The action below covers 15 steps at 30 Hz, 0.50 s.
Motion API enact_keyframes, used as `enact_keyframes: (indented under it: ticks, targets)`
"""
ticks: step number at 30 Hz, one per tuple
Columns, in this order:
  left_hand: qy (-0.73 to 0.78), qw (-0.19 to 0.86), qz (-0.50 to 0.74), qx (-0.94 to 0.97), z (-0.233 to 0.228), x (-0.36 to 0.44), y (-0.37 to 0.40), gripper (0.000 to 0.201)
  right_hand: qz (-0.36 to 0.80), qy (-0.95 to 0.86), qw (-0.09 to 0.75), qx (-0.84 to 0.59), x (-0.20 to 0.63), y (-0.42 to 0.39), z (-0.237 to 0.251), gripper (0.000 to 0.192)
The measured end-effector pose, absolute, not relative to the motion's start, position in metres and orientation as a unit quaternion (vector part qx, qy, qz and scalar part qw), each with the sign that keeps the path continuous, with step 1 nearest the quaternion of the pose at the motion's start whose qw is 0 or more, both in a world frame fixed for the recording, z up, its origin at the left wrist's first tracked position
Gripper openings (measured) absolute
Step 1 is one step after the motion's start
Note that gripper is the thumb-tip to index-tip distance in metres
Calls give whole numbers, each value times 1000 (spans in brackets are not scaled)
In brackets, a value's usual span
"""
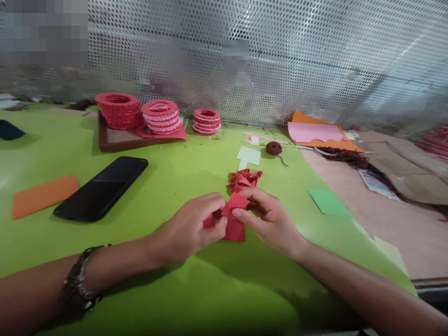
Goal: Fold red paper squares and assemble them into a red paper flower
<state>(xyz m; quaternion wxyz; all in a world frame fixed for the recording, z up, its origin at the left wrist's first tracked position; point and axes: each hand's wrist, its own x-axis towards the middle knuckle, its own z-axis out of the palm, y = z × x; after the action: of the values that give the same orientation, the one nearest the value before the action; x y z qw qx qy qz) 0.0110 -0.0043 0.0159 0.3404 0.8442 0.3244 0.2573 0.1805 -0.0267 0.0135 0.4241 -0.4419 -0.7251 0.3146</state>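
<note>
1. The left hand (pixel 194 224) pinches the left side of the red paper (pixel 235 228).
2. The right hand (pixel 269 219) pinches its upper right side.
3. The paper is over the green table (pixel 150 298), just beside folded red pieces (pixel 245 178).

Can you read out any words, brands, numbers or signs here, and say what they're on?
There are none that I can read.
The pale packet at right may carry print, but it is too blurred to tell.
The black phone and the red paper in the hands show no legible text.
</note>
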Motion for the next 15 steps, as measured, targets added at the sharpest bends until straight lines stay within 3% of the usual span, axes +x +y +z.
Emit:
enact_keyframes:
  ticks: [3,7,15]
  targets:
    - [332,418,261,804,17,13,-6,18,269,-722,469,-432,180,-28,12,2]
    - [333,566,275,702,18,15,-5,15,105,-788,476,-377,183,-29,11,10]
    - [334,569,282,696,16,10,-1,20,-183,-891,334,-248,195,-29,25,23]
